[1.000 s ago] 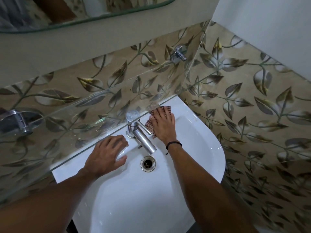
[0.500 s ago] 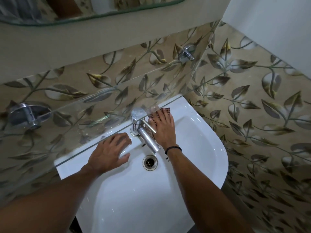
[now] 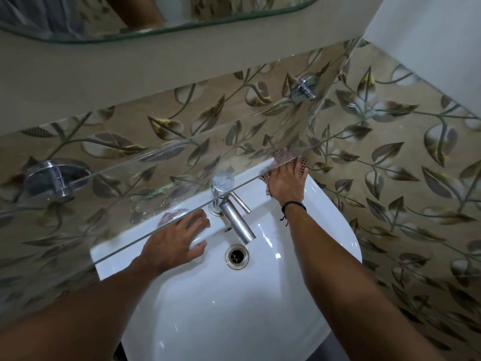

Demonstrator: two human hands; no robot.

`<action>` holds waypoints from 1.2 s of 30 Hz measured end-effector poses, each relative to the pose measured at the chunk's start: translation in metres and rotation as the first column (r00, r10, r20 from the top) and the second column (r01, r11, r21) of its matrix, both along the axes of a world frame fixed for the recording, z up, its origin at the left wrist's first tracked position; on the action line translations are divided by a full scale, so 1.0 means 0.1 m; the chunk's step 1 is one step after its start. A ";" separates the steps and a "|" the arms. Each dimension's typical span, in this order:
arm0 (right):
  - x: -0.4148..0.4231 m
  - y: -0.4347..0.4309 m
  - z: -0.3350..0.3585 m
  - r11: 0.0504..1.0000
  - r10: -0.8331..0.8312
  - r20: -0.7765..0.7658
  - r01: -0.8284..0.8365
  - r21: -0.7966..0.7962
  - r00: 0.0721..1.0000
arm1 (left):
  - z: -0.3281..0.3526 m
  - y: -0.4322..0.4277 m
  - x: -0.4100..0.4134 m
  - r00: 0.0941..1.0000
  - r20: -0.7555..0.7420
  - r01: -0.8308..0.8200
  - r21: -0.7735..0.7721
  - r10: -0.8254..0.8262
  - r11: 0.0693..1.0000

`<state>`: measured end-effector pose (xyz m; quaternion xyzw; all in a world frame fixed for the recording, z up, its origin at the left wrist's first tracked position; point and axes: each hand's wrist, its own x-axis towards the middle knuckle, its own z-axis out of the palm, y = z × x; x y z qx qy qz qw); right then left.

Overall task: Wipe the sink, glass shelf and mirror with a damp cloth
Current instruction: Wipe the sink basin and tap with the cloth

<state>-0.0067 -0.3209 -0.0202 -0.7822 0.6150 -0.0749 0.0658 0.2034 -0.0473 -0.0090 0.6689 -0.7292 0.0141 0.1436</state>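
I wipe the sink (image 3: 260,308). Right of the tap (image 3: 235,222), my right hand (image 3: 285,179) presses the cloth (image 3: 265,180) flat; my left hand (image 3: 174,243) lies flat, empty. Next, probably the bowl.

The left hand (image 3: 174,241) lies flat, fingers spread; the right hand (image 3: 286,182) presses palm-down farther forward, fingers straight.

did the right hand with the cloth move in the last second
Yes: the right hand slid the cloth right, away from the tap.
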 end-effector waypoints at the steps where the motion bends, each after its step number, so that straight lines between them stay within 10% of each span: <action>1: 0.03 -0.01 -0.01 0.999 -0.048 -0.009 0.048 0.004 0.999 | 0.01 0.00 0.00 1.000 -0.001 0.001 0.000 -0.001 1.000; 7: 0.30 -0.02 -0.08 0.934 -0.357 0.065 0.356 0.031 0.932 | 0.02 -0.01 0.01 1.000 -0.008 0.004 0.005 -0.004 1.000; 15: 0.04 0.17 -0.22 0.991 0.114 -0.026 -0.115 -0.072 0.993 | 0.04 -0.01 -0.02 1.000 0.005 0.007 -0.016 -0.007 1.000; 25: 0.29 0.16 -0.15 0.987 -0.158 -0.057 0.159 0.025 0.986 | 0.07 -0.02 -0.04 0.999 -0.021 0.024 -0.061 -0.025 0.998; 36: 0.10 0.70 0.03 0.986 0.158 0.261 -0.168 0.016 0.952 | 0.04 0.00 -0.03 1.000 -0.020 0.022 -0.060 -0.024 0.998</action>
